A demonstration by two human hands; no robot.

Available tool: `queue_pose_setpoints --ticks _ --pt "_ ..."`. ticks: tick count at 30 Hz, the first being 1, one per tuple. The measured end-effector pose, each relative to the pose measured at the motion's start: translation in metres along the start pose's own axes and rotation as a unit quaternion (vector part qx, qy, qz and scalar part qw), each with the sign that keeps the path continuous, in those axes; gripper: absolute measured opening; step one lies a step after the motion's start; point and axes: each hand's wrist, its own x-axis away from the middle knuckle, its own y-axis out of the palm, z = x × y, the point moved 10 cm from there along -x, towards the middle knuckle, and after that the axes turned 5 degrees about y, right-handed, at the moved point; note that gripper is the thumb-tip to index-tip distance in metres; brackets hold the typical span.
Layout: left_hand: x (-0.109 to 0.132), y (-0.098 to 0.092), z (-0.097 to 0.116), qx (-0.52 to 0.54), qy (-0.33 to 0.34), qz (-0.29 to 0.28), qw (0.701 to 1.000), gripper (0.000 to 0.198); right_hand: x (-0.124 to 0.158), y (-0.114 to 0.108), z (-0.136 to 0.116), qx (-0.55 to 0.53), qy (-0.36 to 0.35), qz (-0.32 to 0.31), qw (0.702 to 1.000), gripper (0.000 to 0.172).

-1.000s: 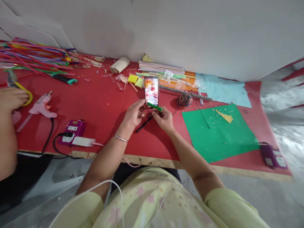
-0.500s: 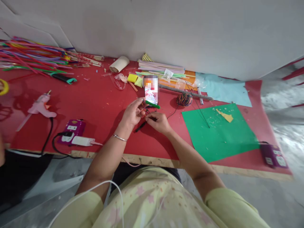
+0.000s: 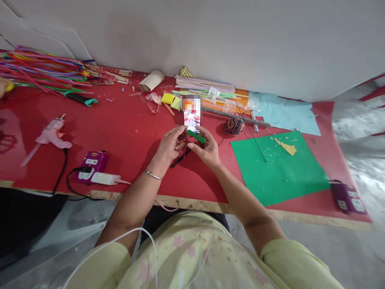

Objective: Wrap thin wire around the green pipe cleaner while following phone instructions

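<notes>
My left hand [image 3: 171,143] is closed, its thumb and fingertips at the left end of a slim green strip [image 3: 197,136]. Dark yarn [image 3: 185,141] hangs in loops around these fingertips. On the other side, my right hand [image 3: 207,148] has its thumb and index finger around the strip's right end. Beneath the hands a thin black stick [image 3: 178,161] lies slanted, partly covered. Just beyond the fingertips stands a phone [image 3: 191,114] with a lit screen. A multicoloured yarn ball [image 3: 234,126] rests to the right, its strand leading toward my right hand.
A green sheet [image 3: 279,172] with scraps lies at right, near a purple power socket [image 3: 349,196]. Leftward are a pink glue gun [image 3: 53,134], another purple socket box [image 3: 93,162] and a white bottle [image 3: 104,178]. Pipe cleaners [image 3: 45,72] pile up far left, near another person's hand [image 3: 3,86].
My right hand has risen from the yarn to the green strip, its fingers spreading wider. The strip has tilted down to the right. The other person's hand at far left has moved.
</notes>
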Motion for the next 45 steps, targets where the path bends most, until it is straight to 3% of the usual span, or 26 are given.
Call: queue_pose_setpoints --ticks 3,9,26,34,38,41,45 --pt "0.002 0.005 -0.005 -0.001 -0.009 -0.018 1.000 0.027 -0.002 -0.017 -0.009 -0.033 -0.021 0.069 0.997 0.046" --pt "0.001 0.008 -0.012 -0.010 -0.014 -0.040 0.999 0.032 0.001 -0.018 -0.009 -0.047 -0.027 0.082 0.995 0.033" --pt "0.003 0.011 -0.012 0.019 -0.015 -0.023 0.999 0.034 0.002 -0.015 0.007 -0.087 -0.004 0.100 0.991 0.032" --pt "0.003 0.010 -0.014 0.029 -0.018 -0.011 0.999 0.028 0.003 -0.011 0.016 -0.099 0.024 0.112 0.988 0.039" --pt "0.004 0.013 -0.013 0.025 -0.014 -0.021 0.999 0.024 0.005 -0.019 -0.009 -0.036 -0.063 0.118 0.990 0.030" --pt "0.003 0.013 -0.013 0.014 -0.003 -0.028 1.000 0.026 0.007 -0.018 -0.028 0.002 -0.140 0.088 0.986 0.028" --pt "0.001 0.007 -0.014 -0.011 -0.002 -0.006 1.000 0.029 0.007 -0.011 -0.034 0.025 -0.175 0.046 0.983 0.032"
